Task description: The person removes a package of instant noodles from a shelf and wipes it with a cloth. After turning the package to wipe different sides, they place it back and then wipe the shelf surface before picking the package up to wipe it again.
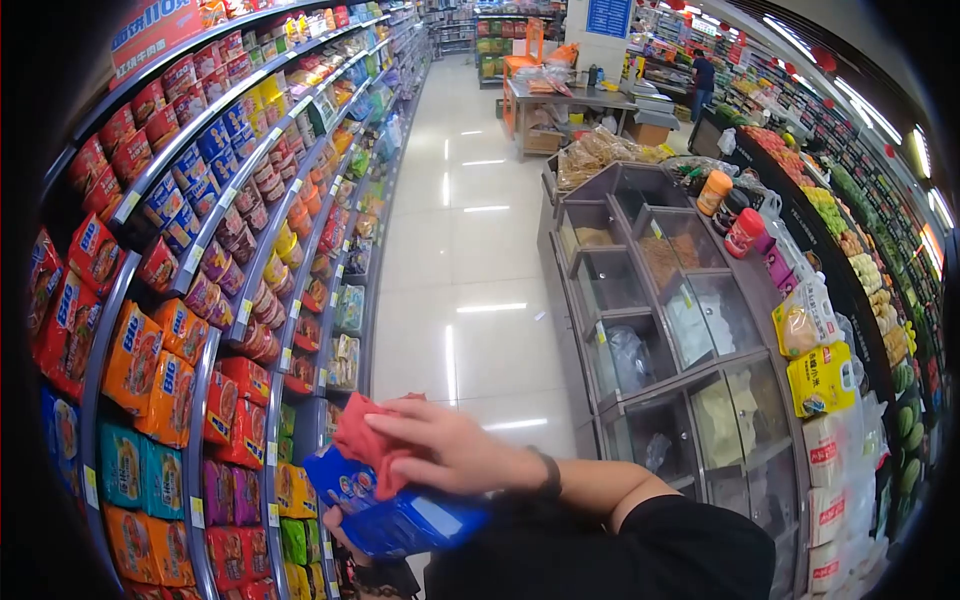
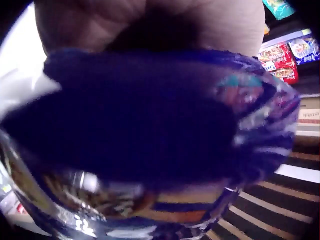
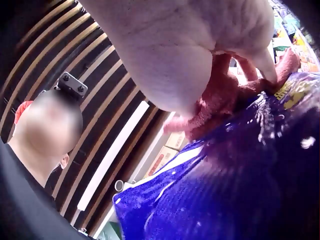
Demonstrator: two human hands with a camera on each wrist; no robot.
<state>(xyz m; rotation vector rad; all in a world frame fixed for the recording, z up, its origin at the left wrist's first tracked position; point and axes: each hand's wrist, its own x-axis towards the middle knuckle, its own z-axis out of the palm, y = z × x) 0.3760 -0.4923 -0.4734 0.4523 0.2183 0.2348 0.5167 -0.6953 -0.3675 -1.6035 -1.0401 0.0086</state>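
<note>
A shiny blue plastic-wrapped pack (image 1: 400, 525), like the noodle packs around it, is tilted in front of the body in the head view. My left hand (image 1: 347, 538) grips it from below and is mostly hidden behind it. In the left wrist view the dark blue wrapper (image 2: 135, 120) fills the middle, close under the palm (image 2: 220, 25). My right hand (image 1: 455, 450) holds a crumpled red cloth (image 1: 365, 440) against the pack's upper face. The right wrist view shows the fuzzy cloth (image 3: 220, 100) bunched under the fingers, right at the wrapper.
Shelves of instant noodles (image 1: 165, 390) rise along the left side. A tiled aisle (image 1: 470, 250) runs ahead. On the right stands a bulk-food bin unit (image 1: 640, 390) with clear lids, with jars and bags along its top. A person (image 1: 703, 80) stands far back.
</note>
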